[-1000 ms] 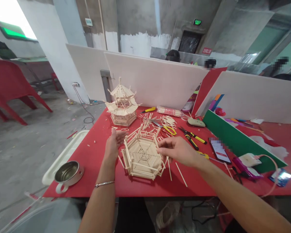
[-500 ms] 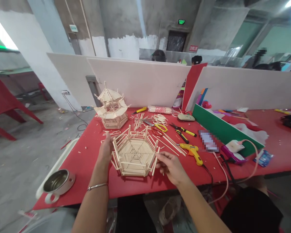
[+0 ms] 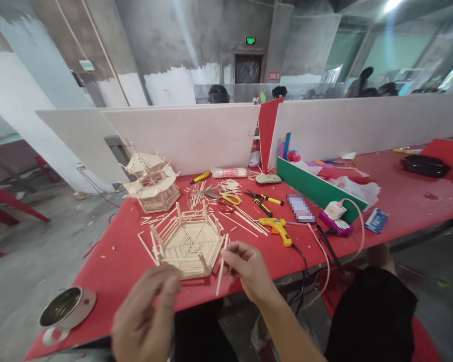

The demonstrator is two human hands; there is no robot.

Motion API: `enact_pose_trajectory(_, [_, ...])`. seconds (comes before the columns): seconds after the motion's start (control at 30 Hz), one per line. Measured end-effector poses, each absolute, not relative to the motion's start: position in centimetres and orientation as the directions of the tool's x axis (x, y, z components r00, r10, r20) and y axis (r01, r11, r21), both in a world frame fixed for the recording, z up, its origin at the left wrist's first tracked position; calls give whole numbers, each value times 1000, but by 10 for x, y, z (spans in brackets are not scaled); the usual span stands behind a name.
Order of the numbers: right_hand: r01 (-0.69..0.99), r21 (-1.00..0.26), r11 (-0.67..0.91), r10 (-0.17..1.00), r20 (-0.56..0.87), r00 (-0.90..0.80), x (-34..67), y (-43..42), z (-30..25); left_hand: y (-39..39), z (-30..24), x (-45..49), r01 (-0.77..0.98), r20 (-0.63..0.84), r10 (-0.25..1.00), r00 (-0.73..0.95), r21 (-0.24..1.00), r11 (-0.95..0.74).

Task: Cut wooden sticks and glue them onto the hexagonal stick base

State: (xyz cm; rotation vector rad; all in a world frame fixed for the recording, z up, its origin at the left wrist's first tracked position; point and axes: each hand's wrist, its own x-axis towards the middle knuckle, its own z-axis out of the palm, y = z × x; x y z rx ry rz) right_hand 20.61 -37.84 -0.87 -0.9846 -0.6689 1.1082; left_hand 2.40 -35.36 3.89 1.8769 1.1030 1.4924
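A hexagonal base built from wooden sticks [image 3: 192, 244] rests on the red tabletop, with short posts and rails around its edge. My right hand [image 3: 245, 266] is closed in a pinch on a thin wooden stick [image 3: 222, 266], just right of the base. My left hand [image 3: 147, 311] is raised at the near edge of the table, in front of the base's near left side. Motion smears its fingers, so I cannot tell whether anything is in them. A two-tiered stick pavilion [image 3: 151, 181] stands behind the base on the left.
Loose sticks [image 3: 230, 187], scissors [image 3: 230, 199] and pliers [image 3: 264, 201] lie beyond the base. To the right are a yellow glue gun [image 3: 277, 229] with its cord, a phone [image 3: 301, 208] and a green board [image 3: 317, 188]. A metal cup [image 3: 66, 311] stands at the near left corner.
My left hand has let go of the base's left side and moved toward me. My right hand has drawn a stick slightly away from the base. The view has turned right.
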Motion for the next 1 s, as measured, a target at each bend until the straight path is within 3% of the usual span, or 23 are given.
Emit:
enact_pose_trajectory(0.07, [-343, -925, 164, 953, 59, 297, 209, -397, 0, -371, 41, 42, 254, 374, 855, 360, 842, -475])
enact_pose_trajectory(0.13, [-226, -951, 213, 936, 133, 326, 214, -411, 5, -377, 36, 67, 159, 172, 854, 492, 946, -283])
enact_pose_trajectory(0.23, [-7, -973, 229, 901, 209, 379, 233, -422, 5, -376, 20, 102, 6, -35, 850, 526, 999, 37])
enact_pose_trajectory(0.33, [203, -969, 138, 947, 189, 261, 272, -413, 8, -375, 2, 126, -119, -147, 846, 513, 963, 240])
enact_pose_trajectory(0.4, [410, -912, 11, 970, 109, 215, 312, -390, 12, -375, -7, 136, -165, -190, 848, 494, 938, 306])
enact_pose_trajectory(0.47, [733, -651, -198, 941, 84, 328, 357, -357, 14, -375, -14, 142, -184, -217, 843, 492, 920, 345])
enact_pose_trajectory(0.63, [795, -393, -462, 882, -114, 457, 447, -274, -4, -365, -28, 150, -216, -233, 824, 517, 896, 388])
enact_pose_trajectory(0.77, [819, -274, -504, 861, -236, 451, 474, -245, -25, -349, -38, 151, -187, -299, 838, 457, 889, 418])
enact_pose_trajectory(0.87, [833, -245, -496, 864, -227, 448, 480, -236, -25, -340, -39, 152, -153, -321, 824, 468, 888, 433])
enact_pose_trajectory(1.0, [826, -261, -499, 863, -71, 499, 485, -236, 1, -338, -34, 154, -176, -254, 851, 460, 913, 368])
